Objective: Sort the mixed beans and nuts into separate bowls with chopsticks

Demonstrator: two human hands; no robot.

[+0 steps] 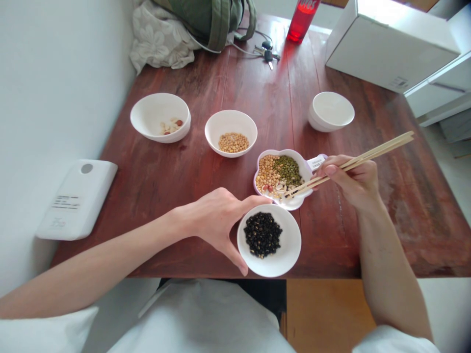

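My left hand (224,225) grips the side of a white bowl (289,245) of black beans (262,234) at the table's front edge. Between the fingers of my right hand (349,184) is a pair of chopsticks (382,148). Their tips reach into a flower-shaped dish (294,202) with a purple rim and a labelled handle, just behind the bowl. In that dish lie yellow soybeans (268,171), green mung beans (288,170) and some peanuts (281,188). Whether the tips pinch anything is too small to tell.
A bowl with peanut pieces (142,117), a bowl of soybeans (213,131) and a white bowl (329,117) stand farther back. A white power bank-like block (79,201) leans at left. Behind are keys (268,53), a green bag (195,19), a red bottle (300,22) and a white box (386,49).
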